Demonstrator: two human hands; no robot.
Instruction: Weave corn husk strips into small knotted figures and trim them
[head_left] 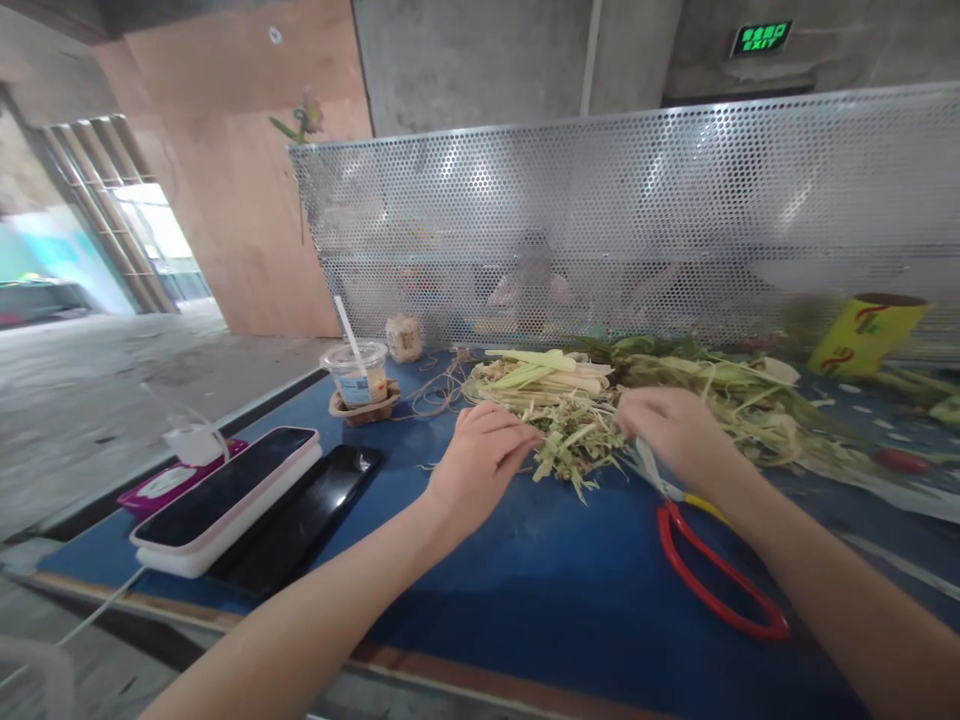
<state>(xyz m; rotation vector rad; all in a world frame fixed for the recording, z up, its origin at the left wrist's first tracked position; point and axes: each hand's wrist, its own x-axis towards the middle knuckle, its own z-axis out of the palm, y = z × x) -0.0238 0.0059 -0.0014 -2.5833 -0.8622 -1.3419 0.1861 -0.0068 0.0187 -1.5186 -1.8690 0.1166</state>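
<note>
Working with 2 bare hands at a heap of shredded, pale-green plant strips (576, 445), midway across a blue tabletop (495, 600). Resting the left hand (484, 455) at the heap's left edge, fingers bent inward; cannot tell the grip as clenched on a strip or merely touching. Holding the right hand (664, 425) at the heap's right edge, fingers curled over; again, cannot tell the grip as loose or grasping.

Lying just below the right hand, with blades toward the heap: red-handled scissors (671, 492), yellow showing on the far side. Lying right behind the heap: longer yellow-green strips (544, 375). Spreading off to the right: leafy husks (739, 395), with a yellow tube (866, 335) beyond and a small red oval object (900, 460) nearer.

Standing to the left: a lidded cup (360, 378) with 1 straw (349, 325), near a loose tangle of twine (442, 390). Closer in, side by side: a thick white-sided device (232, 490) and a flat black phone (307, 515). Rising along the far edge: a perforated metal screen (465, 210).
</note>
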